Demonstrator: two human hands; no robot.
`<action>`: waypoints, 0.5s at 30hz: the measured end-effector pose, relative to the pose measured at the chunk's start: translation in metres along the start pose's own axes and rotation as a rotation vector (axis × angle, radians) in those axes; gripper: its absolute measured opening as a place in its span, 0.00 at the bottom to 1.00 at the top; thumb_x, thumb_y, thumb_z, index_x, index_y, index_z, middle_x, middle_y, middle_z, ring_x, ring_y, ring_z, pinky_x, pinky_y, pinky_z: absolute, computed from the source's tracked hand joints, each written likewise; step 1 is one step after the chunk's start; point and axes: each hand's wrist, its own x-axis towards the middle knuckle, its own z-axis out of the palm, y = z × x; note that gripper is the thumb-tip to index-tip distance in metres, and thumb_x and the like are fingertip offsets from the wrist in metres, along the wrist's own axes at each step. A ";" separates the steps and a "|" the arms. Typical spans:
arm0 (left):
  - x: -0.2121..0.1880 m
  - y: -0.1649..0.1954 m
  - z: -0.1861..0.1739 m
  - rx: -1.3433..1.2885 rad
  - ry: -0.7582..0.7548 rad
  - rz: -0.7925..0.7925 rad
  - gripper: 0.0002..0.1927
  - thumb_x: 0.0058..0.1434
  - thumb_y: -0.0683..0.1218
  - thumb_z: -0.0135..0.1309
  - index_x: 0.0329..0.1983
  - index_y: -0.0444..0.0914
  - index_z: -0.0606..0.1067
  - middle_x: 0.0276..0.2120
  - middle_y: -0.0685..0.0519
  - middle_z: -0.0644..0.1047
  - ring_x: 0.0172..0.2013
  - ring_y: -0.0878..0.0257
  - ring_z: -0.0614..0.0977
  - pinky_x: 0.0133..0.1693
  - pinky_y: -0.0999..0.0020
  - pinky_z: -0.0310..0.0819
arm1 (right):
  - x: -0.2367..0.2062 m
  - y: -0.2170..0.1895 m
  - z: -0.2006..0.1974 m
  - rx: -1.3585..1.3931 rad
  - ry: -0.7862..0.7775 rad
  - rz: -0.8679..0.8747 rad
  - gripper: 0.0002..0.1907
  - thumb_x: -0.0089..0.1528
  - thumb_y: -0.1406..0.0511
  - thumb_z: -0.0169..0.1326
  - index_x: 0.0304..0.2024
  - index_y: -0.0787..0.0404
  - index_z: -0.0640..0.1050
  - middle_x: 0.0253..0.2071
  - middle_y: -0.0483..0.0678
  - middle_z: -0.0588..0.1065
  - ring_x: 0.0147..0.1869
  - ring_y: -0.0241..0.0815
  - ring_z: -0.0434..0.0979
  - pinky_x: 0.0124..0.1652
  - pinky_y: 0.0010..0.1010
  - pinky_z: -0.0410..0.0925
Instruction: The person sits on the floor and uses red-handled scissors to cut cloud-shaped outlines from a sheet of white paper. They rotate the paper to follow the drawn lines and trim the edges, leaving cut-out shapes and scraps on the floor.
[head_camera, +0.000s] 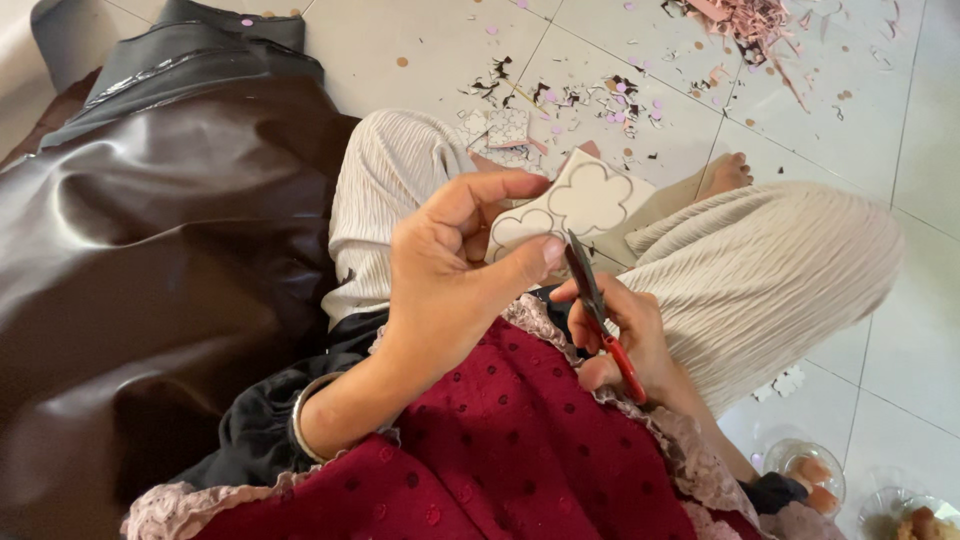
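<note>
The cream foam sheet (575, 200) carries flower outlines drawn in dark line, one large cloud-like bloom uppermost. It sits above the lap at centre frame, pinched between thumb and fingers of the left hand (450, 265). The right hand (620, 335), at four o'clock of the sheet, is closed around red-handled scissors (598, 310), whose dark blades meet the sheet's lower edge. At nine o'clock a dark brown leather-like cushion (150, 260) crowds close. White floor tiles (900, 330) lie open at three o'clock. Pink paper scraps (750, 25) and confetti litter twelve o'clock; small clear bowls (810, 470) stand at five.
</note>
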 end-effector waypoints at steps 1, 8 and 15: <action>-0.001 0.001 0.000 0.045 -0.001 -0.008 0.22 0.63 0.34 0.61 0.60 0.28 0.71 0.47 0.49 0.81 0.45 0.69 0.82 0.48 0.75 0.80 | -0.001 0.001 0.000 0.005 -0.004 0.003 0.54 0.41 0.27 0.57 0.52 0.60 0.77 0.23 0.38 0.72 0.24 0.27 0.70 0.26 0.19 0.62; -0.001 0.006 0.001 0.095 -0.013 -0.055 0.23 0.62 0.34 0.62 0.60 0.29 0.72 0.42 0.49 0.81 0.42 0.70 0.82 0.45 0.76 0.79 | -0.003 0.003 -0.001 0.083 -0.021 0.053 0.55 0.39 0.27 0.58 0.51 0.62 0.77 0.23 0.38 0.72 0.23 0.26 0.69 0.24 0.19 0.61; 0.000 -0.008 0.003 -0.152 -0.022 -0.073 0.16 0.66 0.33 0.59 0.56 0.26 0.72 0.45 0.48 0.81 0.45 0.67 0.83 0.49 0.74 0.81 | 0.000 -0.002 0.000 0.106 -0.050 0.034 0.60 0.41 0.23 0.53 0.54 0.64 0.75 0.25 0.39 0.72 0.25 0.27 0.68 0.26 0.20 0.61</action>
